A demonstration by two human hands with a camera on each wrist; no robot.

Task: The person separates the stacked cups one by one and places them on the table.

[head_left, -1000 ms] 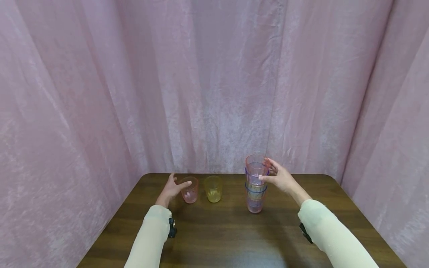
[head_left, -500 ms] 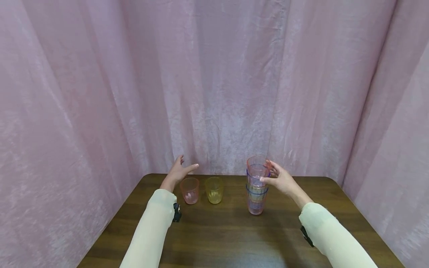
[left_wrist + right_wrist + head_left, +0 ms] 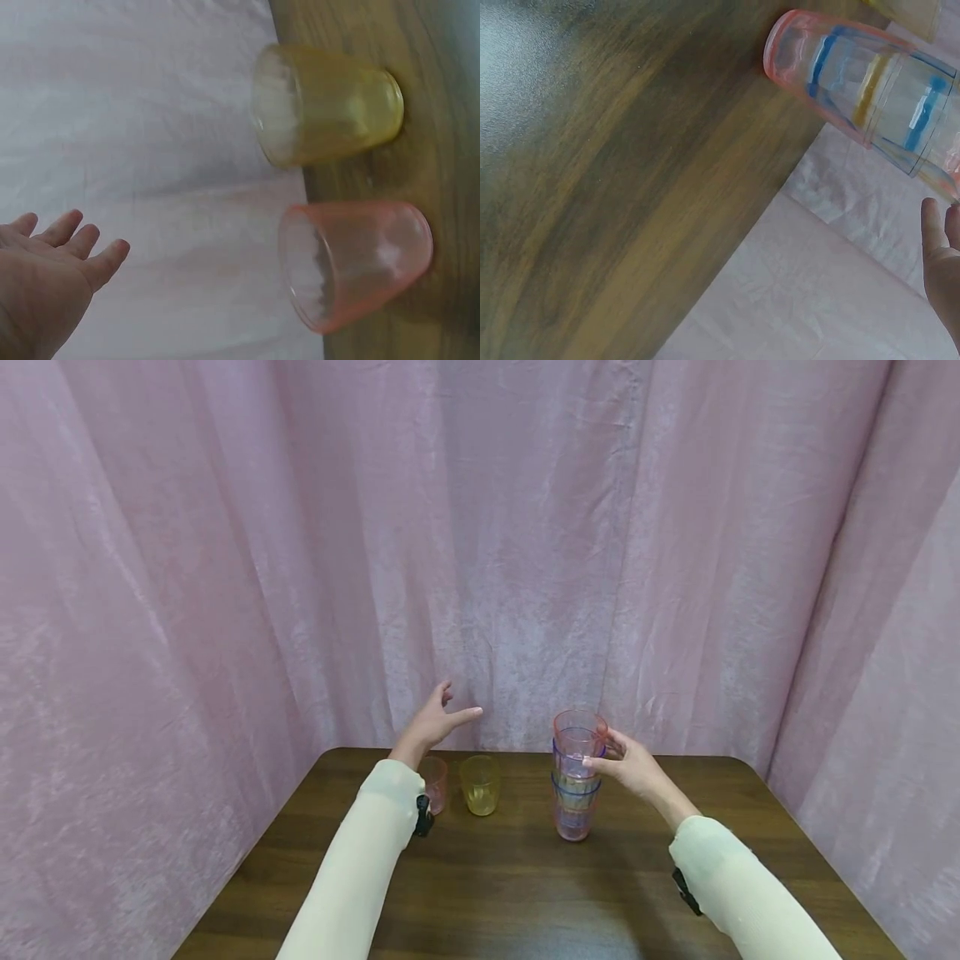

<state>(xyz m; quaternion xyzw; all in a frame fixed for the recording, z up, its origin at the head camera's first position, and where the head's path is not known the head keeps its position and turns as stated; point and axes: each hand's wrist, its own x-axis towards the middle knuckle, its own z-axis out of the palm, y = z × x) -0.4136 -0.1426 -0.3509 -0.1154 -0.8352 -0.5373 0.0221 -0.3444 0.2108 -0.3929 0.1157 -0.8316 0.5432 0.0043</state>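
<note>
Left hand (image 3: 437, 723): up in the air on this side, holding nothing, fingers loose and apart, thumb stretched well out!

Right hand (image 3: 632, 767): and here's the hold, thumb on the near side, fingers round the far side, gripping the upper part of a tall stack of see-through pink, blue and yellowish tumblers (image 3: 576, 797).

Stack's stance: upright, its base down on the dark brown wood-grain tabletop (image 3: 495, 893); pink at the bottom, blue rims further up, a pinkish-red rim on top, the exact count hard to tell through those clear walls.

Translucent yellow tapered cup (image 3: 480, 787): standing mouth up, left of the stack and apart from it.

Translucent pink tapered cup (image 3: 364, 266): also mouth up, just beside the yellow one with a gap between; from the head view it's half hidden behind the left arm's pale cream-green sleeve (image 3: 356, 856).

Wrists: a small black fitting (image 3: 423, 816) shows on the left, another on the right.

Backdrop: a pale pink, velvety curtain (image 3: 517, 568), hanging in folds behind the tabletop's far edge.
</note>
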